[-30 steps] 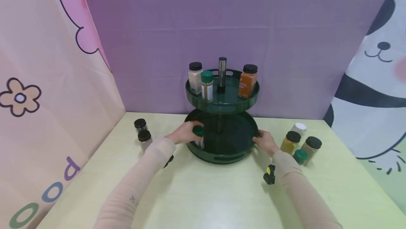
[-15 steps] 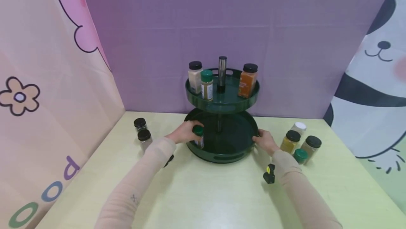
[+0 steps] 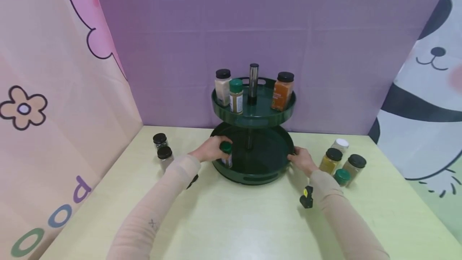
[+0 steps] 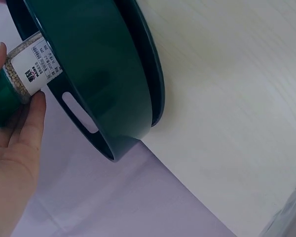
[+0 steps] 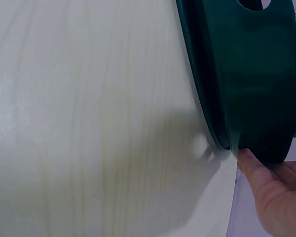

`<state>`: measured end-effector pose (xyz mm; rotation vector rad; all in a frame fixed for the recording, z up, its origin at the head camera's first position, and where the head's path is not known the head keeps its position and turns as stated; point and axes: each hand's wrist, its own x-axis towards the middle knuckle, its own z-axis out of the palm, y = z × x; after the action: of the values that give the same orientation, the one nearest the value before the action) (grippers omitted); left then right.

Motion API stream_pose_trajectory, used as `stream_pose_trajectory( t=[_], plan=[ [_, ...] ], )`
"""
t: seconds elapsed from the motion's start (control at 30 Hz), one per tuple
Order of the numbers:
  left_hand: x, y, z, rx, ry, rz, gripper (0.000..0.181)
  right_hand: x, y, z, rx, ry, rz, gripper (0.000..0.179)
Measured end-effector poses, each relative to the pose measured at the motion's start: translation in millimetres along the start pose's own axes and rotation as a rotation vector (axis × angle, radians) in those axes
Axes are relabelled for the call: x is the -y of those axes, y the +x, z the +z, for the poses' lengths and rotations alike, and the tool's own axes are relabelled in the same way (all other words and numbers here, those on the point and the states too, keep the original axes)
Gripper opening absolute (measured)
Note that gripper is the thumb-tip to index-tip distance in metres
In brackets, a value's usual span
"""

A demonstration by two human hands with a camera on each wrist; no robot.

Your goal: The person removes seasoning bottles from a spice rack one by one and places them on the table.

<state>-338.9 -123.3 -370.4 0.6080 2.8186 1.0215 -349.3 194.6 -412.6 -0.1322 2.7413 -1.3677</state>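
My left hand point(image 3: 210, 149) holds a green-capped spice jar point(image 3: 226, 147) on the left side of the lower tray point(image 3: 260, 179) of a dark green two-tier rack. In the left wrist view, the jar point(image 4: 33, 66) shows a white label and small pale grains, with thumb and fingers around its cap end. My right hand point(image 3: 303, 160) grips the lower tray's right rim. Its thumb presses the outer wall point(image 5: 261, 98) in the right wrist view, and a fingertip shows over the rim. The upper tray point(image 3: 252, 120) carries three jars: one pale, one green-capped point(image 3: 236, 99), one orange point(image 3: 282, 93).
Two black-capped jars point(image 3: 165, 158) stand on the table to the left. Several jars stand on the right, among them a yellow one point(image 3: 330, 164), a green-capped one point(image 3: 342, 177) and a white-capped one point(image 3: 340, 144). A purple cloth point(image 3: 173, 71) hangs behind the rack.
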Motion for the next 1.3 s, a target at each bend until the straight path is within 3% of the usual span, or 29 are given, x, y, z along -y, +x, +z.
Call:
stream_pose_trajectory(
  t=[0.53, 1.3],
  plan=[
    [-13.1, 2.6, -14.3, -0.012, 0.047, 0.037, 0.050, -3.2, 1.3, -0.4, 0.009, 0.025, -0.007, 0.051],
    [-29.9, -8.6, -40.0, -0.020, 0.062, 0.050, 0.047, -3.2, 1.5, 0.6, 0.014, 0.021, 0.005, 0.052]
  ],
)
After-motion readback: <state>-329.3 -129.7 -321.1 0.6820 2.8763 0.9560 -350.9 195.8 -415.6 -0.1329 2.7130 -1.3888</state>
